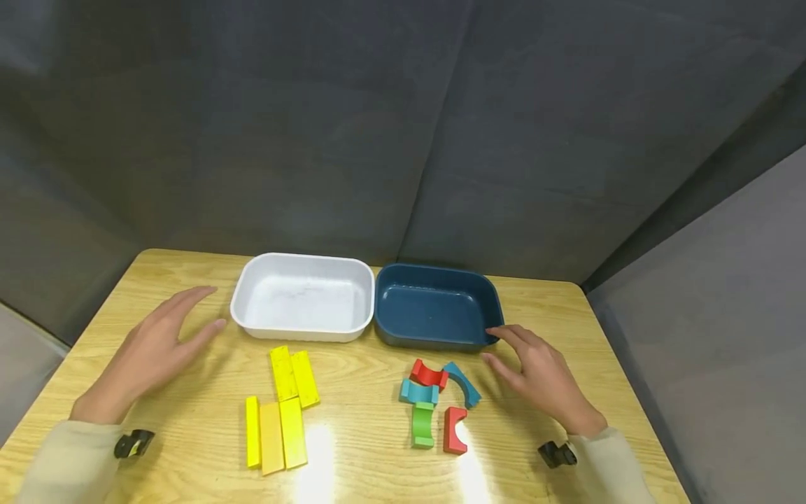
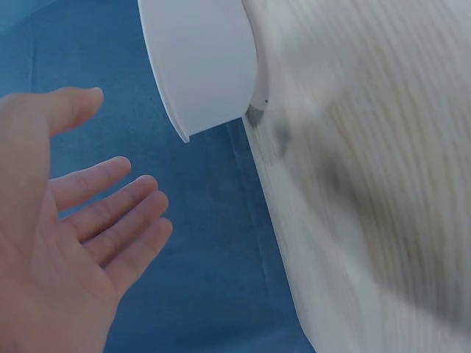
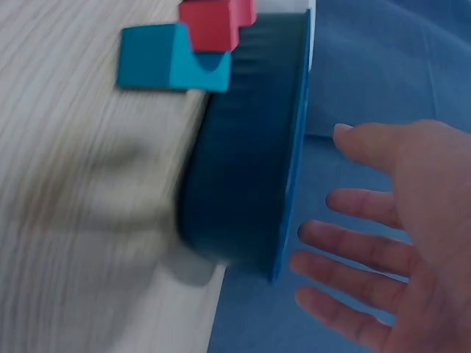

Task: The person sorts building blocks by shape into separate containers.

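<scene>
My left hand (image 1: 157, 350) hovers over the table left of the white tray (image 1: 302, 333), thumb and fingers spread with nothing between them; in the left wrist view its palm (image 2: 59, 272) shows bare. On the other side, my right hand (image 1: 541, 371) hangs near the right front corner of the dark blue tray (image 1: 434, 343), fingers extended and holding nothing. Several yellow blocks (image 1: 292, 434) lie in front of the white tray. Closer to the right hand are arch-cut blocks: a blue arch (image 1: 464, 386), a red one (image 1: 455, 430), a green one (image 1: 422, 425) and others.
Both trays stand side by side at the back of the wooden table (image 1: 359, 392). A dark cloth (image 1: 315, 140) hangs right behind the table's back edge. A grey panel (image 1: 724, 315) borders the right side.
</scene>
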The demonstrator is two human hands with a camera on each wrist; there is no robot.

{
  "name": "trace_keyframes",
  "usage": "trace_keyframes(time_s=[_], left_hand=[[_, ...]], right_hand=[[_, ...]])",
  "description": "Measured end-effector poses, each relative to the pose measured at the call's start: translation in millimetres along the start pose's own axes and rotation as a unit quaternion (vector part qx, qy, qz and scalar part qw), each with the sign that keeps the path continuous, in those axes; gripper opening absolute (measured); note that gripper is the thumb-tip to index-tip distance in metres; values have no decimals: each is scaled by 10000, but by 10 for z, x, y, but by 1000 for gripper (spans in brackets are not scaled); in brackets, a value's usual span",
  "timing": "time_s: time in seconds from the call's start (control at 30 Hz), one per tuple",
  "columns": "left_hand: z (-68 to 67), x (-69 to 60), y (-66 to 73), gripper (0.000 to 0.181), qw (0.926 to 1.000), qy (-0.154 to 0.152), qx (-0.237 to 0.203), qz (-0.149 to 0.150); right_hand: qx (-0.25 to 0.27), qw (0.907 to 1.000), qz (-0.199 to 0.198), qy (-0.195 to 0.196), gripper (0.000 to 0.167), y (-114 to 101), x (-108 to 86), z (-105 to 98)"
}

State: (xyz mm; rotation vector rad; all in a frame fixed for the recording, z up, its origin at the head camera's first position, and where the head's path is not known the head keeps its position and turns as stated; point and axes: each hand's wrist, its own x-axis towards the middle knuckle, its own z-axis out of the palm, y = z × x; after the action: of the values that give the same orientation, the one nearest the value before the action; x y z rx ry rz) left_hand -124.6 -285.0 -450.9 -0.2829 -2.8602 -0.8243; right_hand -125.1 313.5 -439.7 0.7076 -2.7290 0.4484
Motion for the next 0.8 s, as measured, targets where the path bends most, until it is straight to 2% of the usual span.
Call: trace_keyframes(time_s=[0.3,0.6,0.8], left_hand=[[81,115,47,73,9999,-34,-68,121],[136,219,103,71,9995,-6,-162,279],[163,254,136,76,9997,-118,-34,198]], right_hand=[[-59,9993,-365,-75,49,-292,155,-24],[334,9961,-724,-365,48,-588,350,111],[422,9936,-965,-411,49,-734,455,198]])
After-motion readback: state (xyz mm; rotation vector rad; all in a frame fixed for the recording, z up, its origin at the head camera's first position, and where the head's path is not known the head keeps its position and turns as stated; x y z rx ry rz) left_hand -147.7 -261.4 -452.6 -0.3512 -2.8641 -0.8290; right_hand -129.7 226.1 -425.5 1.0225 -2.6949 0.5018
